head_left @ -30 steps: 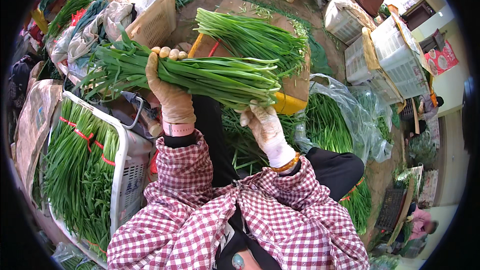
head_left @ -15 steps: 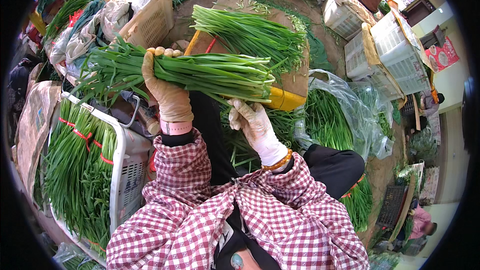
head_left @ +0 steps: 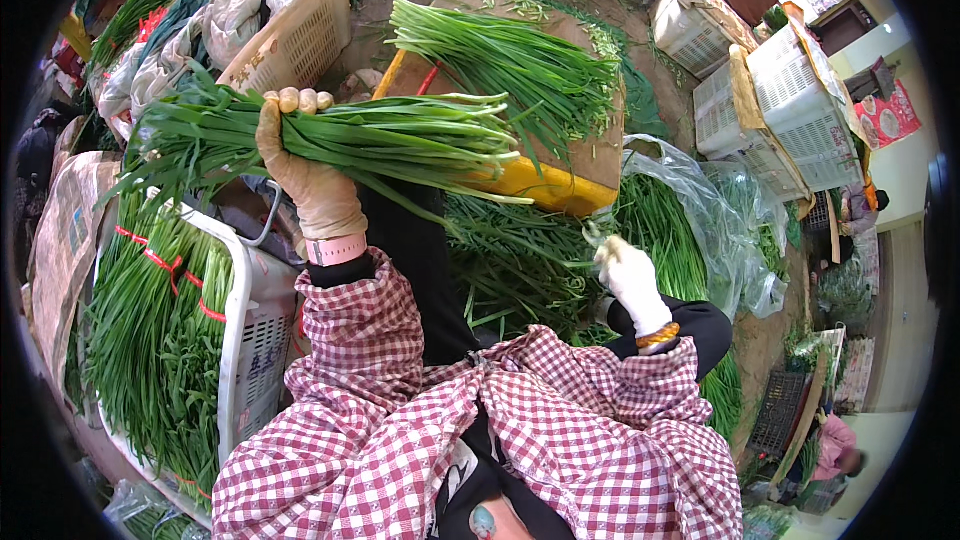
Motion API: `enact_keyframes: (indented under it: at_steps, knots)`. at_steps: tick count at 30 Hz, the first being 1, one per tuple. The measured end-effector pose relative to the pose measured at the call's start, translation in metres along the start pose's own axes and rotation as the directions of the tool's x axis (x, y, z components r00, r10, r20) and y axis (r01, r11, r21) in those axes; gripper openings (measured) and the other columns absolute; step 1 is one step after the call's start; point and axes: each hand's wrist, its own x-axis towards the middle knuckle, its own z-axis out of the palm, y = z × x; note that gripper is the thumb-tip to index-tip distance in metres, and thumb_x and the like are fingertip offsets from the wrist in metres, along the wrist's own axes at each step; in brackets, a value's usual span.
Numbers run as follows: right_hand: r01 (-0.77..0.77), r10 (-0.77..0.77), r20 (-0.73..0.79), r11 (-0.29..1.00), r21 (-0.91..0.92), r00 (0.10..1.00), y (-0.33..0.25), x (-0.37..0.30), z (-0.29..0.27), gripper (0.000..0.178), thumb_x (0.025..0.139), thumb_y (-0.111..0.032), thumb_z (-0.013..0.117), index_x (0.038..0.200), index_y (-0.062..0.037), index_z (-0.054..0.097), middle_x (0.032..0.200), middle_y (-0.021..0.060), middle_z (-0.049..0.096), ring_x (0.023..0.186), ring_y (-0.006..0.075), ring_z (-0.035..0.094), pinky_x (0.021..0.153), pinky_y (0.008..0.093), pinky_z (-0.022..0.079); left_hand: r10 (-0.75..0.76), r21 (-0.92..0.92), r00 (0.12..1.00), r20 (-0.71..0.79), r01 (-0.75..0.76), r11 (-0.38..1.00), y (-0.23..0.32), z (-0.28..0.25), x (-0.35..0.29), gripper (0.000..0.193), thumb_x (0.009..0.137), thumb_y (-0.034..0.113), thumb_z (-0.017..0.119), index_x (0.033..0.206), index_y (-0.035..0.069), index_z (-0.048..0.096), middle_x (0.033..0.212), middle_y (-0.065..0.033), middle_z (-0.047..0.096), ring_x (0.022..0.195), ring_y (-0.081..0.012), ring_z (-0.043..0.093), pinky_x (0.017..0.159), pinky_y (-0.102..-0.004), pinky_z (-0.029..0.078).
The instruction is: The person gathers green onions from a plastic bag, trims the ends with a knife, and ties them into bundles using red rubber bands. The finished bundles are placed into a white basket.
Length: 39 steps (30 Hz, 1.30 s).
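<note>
My gloved left hand [head_left: 308, 185] is closed round a bunch of garlic chives [head_left: 410, 135], held up with the pale stem ends pointing right and the leafy tips left. Lower down on the right, my right hand [head_left: 630, 275], in a white glove, is apart from that bunch. Its fingers are curled; something small and pale shows at the fingertips, too small to name. Under it lies a loose heap of green stalks [head_left: 520, 270]. Another chive bunch [head_left: 510, 65] rests on a yellow-sided board [head_left: 565, 192], close to a red tie.
At my left stands a white crate [head_left: 262, 330] of red-tied chives. More chives [head_left: 655, 230] lie by a clear plastic sheet [head_left: 730, 230] at right. A cream basket [head_left: 300, 45] holds cloths at far left. Stacked white crates [head_left: 800, 105] and other people are farther right.
My right hand has come away from the stem ends and moved right and down over the loose stalks. My left hand has shifted slightly left and up with the bunch.
</note>
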Motion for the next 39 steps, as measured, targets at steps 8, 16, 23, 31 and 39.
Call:
enact_keyframes:
  at_steps: [8,16,23,31,39]
  knots:
    - [-0.009,-0.095,0.141,0.799,0.601,0.985,-0.131,0.037,0.033,0.04,0.097,-0.031,0.059,0.12,0.0026,0.06,0.067,0.0044,0.065,0.048,0.0048,0.049,0.045,0.0195,0.037,0.056,0.121,0.996,0.065,-0.064,0.991,-0.001,0.012,-0.009,0.015,0.096,0.017,0.057,0.107,0.007,0.055,0.089,-0.0019,0.052,0.082,-0.0161,0.049,0.085,-0.0331,0.042]
    - [0.195,-0.326,0.006,0.58,0.791,0.945,-0.13,0.054,0.072,0.035,0.099,-0.038,0.056,0.101,-0.003,0.06,0.06,0.0021,0.059,0.045,0.0074,0.049,0.042,0.0206,0.036,0.031,0.064,0.999,0.041,-0.034,0.997,0.008,0.008,-0.014,0.014,0.094,0.013,0.06,0.106,0.008,0.057,0.086,-0.0018,0.05,0.079,-0.0153,0.045,0.083,-0.033,0.04]
    - [-0.012,0.002,-0.032,0.949,-0.314,1.0,-0.052,0.046,0.019,0.036,0.09,-0.032,0.065,0.114,-0.0054,0.061,0.082,0.0074,0.068,0.078,0.0206,0.067,0.072,0.0336,0.052,-0.001,-0.087,0.987,0.16,0.015,0.996,0.022,0.0,-0.006,0.008,0.092,0.011,0.062,0.097,0.008,0.057,0.084,-0.0014,0.048,0.076,-0.0147,0.043,0.079,-0.0322,0.038]
    - [0.262,-0.298,-0.117,0.515,0.816,0.947,-0.131,0.09,0.04,0.013,0.097,-0.012,0.061,0.103,-0.0022,0.065,0.088,0.0043,0.068,0.068,0.0079,0.062,0.054,0.0207,0.048,-0.021,-0.111,0.983,0.184,0.042,0.993,0.019,0.012,-0.01,0.01,0.09,0.01,0.063,0.095,0.008,0.055,0.081,-0.0001,0.045,0.072,-0.0125,0.041,0.075,-0.0295,0.036]
    - [0.012,-0.138,-0.292,0.919,-0.394,0.946,-0.081,0.058,0.001,0.035,0.077,-0.019,0.078,0.105,-0.007,0.061,0.111,0.0087,0.066,0.089,0.0219,0.067,0.075,0.036,0.054,-0.002,-0.068,0.999,0.043,0.005,0.998,0.022,0.004,-0.009,0.009,0.092,0.011,0.061,0.098,0.007,0.055,0.083,-0.0013,0.049,0.075,-0.0143,0.044,0.078,-0.0305,0.038]
